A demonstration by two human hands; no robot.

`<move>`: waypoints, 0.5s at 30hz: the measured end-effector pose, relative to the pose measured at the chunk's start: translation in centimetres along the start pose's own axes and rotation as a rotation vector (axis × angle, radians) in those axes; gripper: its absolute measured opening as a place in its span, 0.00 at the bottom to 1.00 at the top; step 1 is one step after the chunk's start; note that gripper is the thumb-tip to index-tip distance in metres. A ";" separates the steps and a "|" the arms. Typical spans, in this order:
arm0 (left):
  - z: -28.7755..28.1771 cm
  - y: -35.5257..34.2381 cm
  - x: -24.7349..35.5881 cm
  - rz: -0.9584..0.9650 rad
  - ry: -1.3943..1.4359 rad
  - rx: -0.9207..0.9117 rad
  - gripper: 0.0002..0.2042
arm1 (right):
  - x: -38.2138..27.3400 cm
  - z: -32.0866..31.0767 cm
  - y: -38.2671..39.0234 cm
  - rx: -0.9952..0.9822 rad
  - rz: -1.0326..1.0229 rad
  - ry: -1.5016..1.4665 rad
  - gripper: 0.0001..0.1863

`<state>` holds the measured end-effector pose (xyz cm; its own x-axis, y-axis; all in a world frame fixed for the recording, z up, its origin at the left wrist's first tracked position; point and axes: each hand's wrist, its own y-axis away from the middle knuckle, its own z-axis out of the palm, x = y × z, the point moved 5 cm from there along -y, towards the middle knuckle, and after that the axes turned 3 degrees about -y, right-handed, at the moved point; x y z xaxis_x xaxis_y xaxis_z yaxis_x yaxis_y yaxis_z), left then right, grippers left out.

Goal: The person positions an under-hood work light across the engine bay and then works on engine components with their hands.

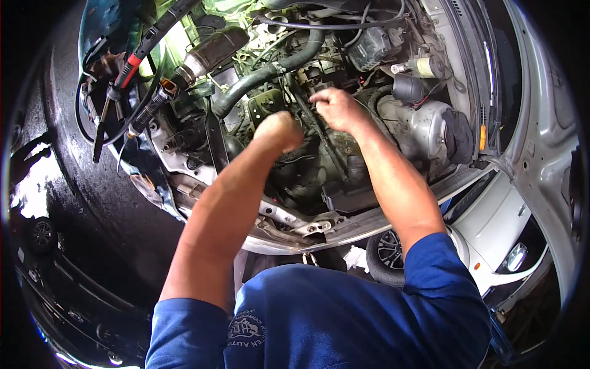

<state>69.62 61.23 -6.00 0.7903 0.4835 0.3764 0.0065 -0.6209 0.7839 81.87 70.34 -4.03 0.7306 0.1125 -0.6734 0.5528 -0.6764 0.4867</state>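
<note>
Below me is an open engine bay with a curved black hose [246,86] crossing its upper middle. My left hand [278,130] is closed just below a small greenish metal bracket [263,103]; whatever its fingers hold is hidden. My right hand [339,111], a little higher and to the right, has bent fingers, the forefinger reaching out beside a long dark bar or hose [326,144] that runs diagonally down the bay; I cannot make out what, if anything, it grips. A silver rounded housing [418,129] lies right of that hand.
A red-and-black work light [132,64] lies across the bay's left side. A yellow-handled screwdriver [483,135] sits at the right edge by the windshield trough. A white car [491,221] stands below right, a dark car [61,295] at lower left, and a wheel [384,258] beneath.
</note>
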 end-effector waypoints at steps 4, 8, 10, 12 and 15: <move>3.4 0.5 0.4 -0.132 0.041 -0.058 0.16 | 2.8 4.6 -0.4 -0.192 0.096 0.311 0.18; 6.1 -0.4 0.3 -0.161 0.115 -0.087 0.18 | 5.3 7.4 -1.2 -0.238 0.008 0.511 0.15; 6.9 -0.7 -0.1 -0.121 0.192 -0.085 0.20 | 5.9 8.0 -1.8 -0.242 -0.012 0.533 0.14; 6.9 -0.9 -0.2 -0.177 0.232 -0.091 0.20 | 5.8 8.4 -2.2 -0.249 -0.044 0.554 0.14; 6.2 -1.3 -0.7 -0.234 0.270 -0.091 0.21 | 6.8 8.5 -2.2 -0.293 -0.031 0.581 0.13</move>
<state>72.86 57.86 -10.36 0.5835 0.7588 0.2894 0.1038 -0.4231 0.9001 82.24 66.43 -14.38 0.7648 0.5595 -0.3194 0.6036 -0.4489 0.6590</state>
